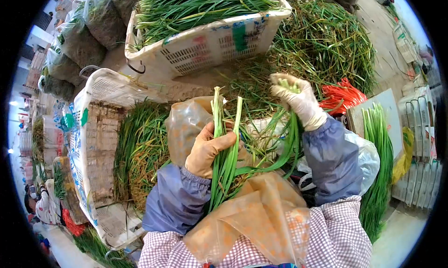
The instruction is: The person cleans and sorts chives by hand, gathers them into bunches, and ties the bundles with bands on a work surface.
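Observation:
My left hand [207,149], in a thin tan glove, is closed round a few upright garlic chives [225,174], pale stem ends up, thumb across them. To the right and higher, my right hand [298,100], in a whitish glove, is closed on several more chives [293,135]. Their pale ends poke out above the fingers, and their leaves hang down and curve left toward my lap. Beneath both hands a translucent orange-patterned plastic sheet [252,216] covers my lap over a checked apron [336,226].
A white crate [210,51] full of chives stands ahead. At left, a tilted white crate [100,128] holds chives and dry leaves. Loose trimmings [326,44] heap up at the back right. Red ties [343,97] and a chive bundle [379,165] lie at right; stuffed bags [81,41] line the back left.

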### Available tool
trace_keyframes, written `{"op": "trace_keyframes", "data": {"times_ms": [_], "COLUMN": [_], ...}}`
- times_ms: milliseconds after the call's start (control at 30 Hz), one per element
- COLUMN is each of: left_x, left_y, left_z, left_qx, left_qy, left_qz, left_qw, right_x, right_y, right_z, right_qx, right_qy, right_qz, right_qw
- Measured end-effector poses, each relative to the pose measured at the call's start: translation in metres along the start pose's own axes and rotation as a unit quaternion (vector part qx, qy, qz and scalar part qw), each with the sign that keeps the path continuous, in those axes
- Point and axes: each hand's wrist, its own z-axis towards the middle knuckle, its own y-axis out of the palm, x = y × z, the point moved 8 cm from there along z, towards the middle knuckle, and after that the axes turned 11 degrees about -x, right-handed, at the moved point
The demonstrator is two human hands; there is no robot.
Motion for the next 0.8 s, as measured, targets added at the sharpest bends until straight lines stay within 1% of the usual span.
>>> {"op": "trace_keyframes", "data": {"times_ms": [67,133,167,200,233,267,300,333,367,400,433,467,500,533,567,600,633,667,700,733,767,800], "left_x": [0.001,-0.001,-0.004,-0.005,-0.002,0.001,0.006,0.011,0.016,0.016,0.014,0.014,0.015,0.013,0.008,0.005,0.006,0.003,0.003,0.004,0.005,0.006], "left_y": [0.011,0.020,0.018,0.014,0.016,0.013,0.009,0.006,0.013,0.008,0.003,0.001,0.009,0.007,0.003,0.001,0.008,0.012,0.010,0.008,0.006,0.010], "left_z": [0.004,0.004,0.005,0.004,-0.001,-0.003,-0.004,-0.006,-0.009,-0.010,-0.009,-0.008,-0.007,-0.004,0.000,0.003,0.005,0.006,0.005,0.004,0.003,0.003], "left_qx": [-0.023,-0.034,0.003,0.042,0.048,0.053,0.054,0.052,-0.006,-0.006,-0.018,-0.030,-0.069,-0.071,-0.070,-0.069,-0.064,-0.065,-0.037,-0.009,0.014,0.017], "left_qy": [0.017,0.002,-0.015,-0.030,-0.046,-0.042,-0.025,-0.007,-0.014,-0.011,-0.003,0.004,0.002,0.002,0.007,0.011,0.018,0.016,0.027,0.038,0.051,0.052], "left_qz": [-0.009,-0.029,-0.024,-0.019,-0.031,-0.031,-0.048,-0.064,-0.103,-0.104,-0.097,-0.091,-0.121,-0.122,-0.109,-0.096,-0.103,-0.102,-0.060,-0.017,0.004,0.005], "left_qw": [1.000,0.999,1.000,0.998,0.997,0.997,0.997,0.997,0.995,0.995,0.995,0.995,0.990,0.990,0.992,0.993,0.992,0.993,0.997,0.999,0.999,0.999], "right_x": [-0.007,-0.003,0.001,0.003,-0.005,-0.013,-0.021,-0.018,-0.021,-0.023,-0.029,-0.033,-0.040,-0.045,-0.049,-0.055,-0.051,-0.046,-0.028,-0.029,-0.024,-0.016], "right_y": [0.031,0.066,0.079,0.086,0.078,0.068,0.043,0.006,-0.032,-0.074,-0.110,-0.135,-0.134,-0.134,-0.117,-0.081,-0.052,-0.012,0.023,0.055,0.076,0.093], "right_z": [-0.011,-0.016,-0.015,-0.013,-0.012,-0.011,-0.004,0.003,0.003,0.006,0.001,-0.003,-0.005,-0.009,-0.008,-0.012,-0.005,-0.005,-0.006,-0.016,-0.020,-0.022], "right_qx": [-0.059,-0.097,-0.145,-0.154,-0.117,-0.082,-0.035,0.031,0.106,0.139,0.217,0.272,0.269,0.268,0.216,0.148,0.054,-0.029,-0.119,-0.161,-0.202,-0.233], "right_qy": [0.034,0.070,0.054,0.049,0.034,0.020,-0.062,-0.082,-0.080,-0.131,-0.153,-0.187,-0.195,-0.204,-0.199,-0.143,-0.141,-0.130,-0.070,0.025,0.037,0.044], "right_qz": [0.089,0.126,0.148,0.160,0.141,0.121,0.133,0.140,0.150,0.151,0.109,0.085,0.070,0.054,-0.055,-0.083,-0.162,-0.180,-0.058,-0.057,-0.031,0.002], "right_qw": [0.994,0.985,0.977,0.974,0.983,0.989,0.989,0.986,0.980,0.970,0.958,0.940,0.941,0.940,0.954,0.975,0.975,0.975,0.989,0.985,0.978,0.972]}}
